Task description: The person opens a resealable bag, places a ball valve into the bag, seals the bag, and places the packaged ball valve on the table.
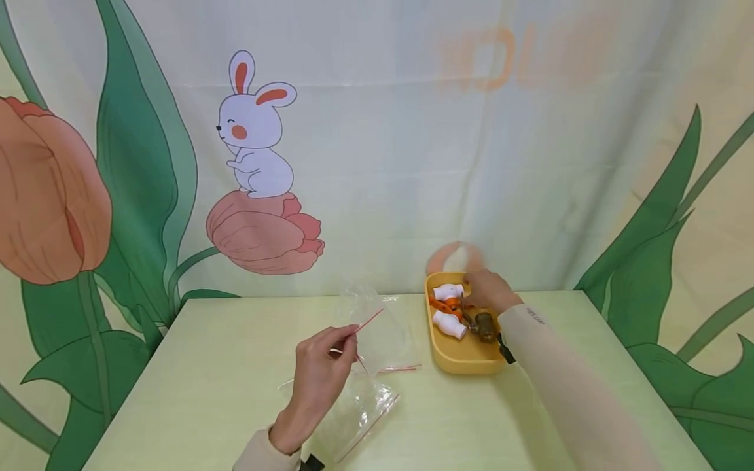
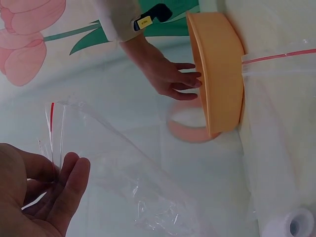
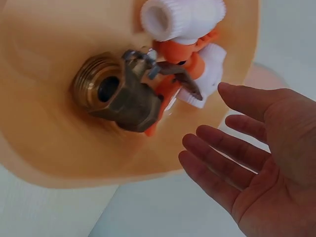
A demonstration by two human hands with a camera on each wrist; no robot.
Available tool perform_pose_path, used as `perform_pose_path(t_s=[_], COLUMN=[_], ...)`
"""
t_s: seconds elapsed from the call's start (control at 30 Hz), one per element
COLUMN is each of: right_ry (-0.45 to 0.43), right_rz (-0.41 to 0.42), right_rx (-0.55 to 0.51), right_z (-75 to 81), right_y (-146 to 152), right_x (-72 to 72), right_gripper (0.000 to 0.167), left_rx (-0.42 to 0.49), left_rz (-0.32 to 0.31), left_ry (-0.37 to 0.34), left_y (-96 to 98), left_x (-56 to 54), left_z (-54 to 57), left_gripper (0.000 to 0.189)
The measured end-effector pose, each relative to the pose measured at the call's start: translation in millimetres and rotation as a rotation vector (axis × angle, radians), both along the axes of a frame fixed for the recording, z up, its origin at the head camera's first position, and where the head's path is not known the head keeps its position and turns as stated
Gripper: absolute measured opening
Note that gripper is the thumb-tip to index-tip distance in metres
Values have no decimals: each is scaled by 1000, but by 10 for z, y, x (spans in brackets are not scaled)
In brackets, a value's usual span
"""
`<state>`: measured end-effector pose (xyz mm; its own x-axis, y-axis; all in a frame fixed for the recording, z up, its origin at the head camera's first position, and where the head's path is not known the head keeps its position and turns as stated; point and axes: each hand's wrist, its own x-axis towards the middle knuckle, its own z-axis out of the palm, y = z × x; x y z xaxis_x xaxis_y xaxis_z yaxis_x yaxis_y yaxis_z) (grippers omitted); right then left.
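Left hand (image 1: 321,376) pinched a bag (image 2: 113,153); right hand (image 3: 266,148) spread by the far-right bin (image 1: 465,366), where the brass valve (image 3: 136,101) likely gripped best squarely.

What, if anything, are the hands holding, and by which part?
The left hand pinches a clear bag by its red-lined edge; the right hand holds nothing.

We can't read the blurred orange lettering (image 1: 503,60) on the pale cloth backdrop (image 1: 377,150), nor the tiny dark print (image 1: 535,316) on the beige right sleeve (image 1: 580,389). In head view, that sleeve hides some of the yellow rounded plastic tray (image 1: 468,367); left wrist view's corner crops a white hollow cylindrical piece (image 2: 284,227).
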<state>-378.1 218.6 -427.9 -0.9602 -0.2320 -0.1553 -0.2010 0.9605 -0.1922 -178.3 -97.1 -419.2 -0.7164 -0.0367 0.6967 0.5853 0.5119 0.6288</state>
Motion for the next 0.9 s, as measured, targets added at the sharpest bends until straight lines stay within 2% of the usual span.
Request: perform_pose_path(t_s=[0.13, 0.2, 0.4, 0.67, 0.9], right_ry=[31, 21, -25, 48, 70], right_rz=[14, 12, -45, -17, -46], right_rx=[10, -4, -48, -52, -42], right_z=[-93, -131, -172, -254, -323], right_y=[29, 28, -41, -173, -196], right_x=[-41, -53, -33, -52, -95], right_gripper=[39, 37, 17, 3, 3], left_rx=[-1, -4, -9, -10, -11], left_rz=[1, 5, 4, 1, -7], left_ry=[4, 1, 9, 6, 18], left_y=[1, 2, -5, -24, -31], left_x=[0, -2, -6, -4, -10], left_z=[-3, -8, -23, -40, -57], left_gripper=[20, 20, 20, 20, 20])
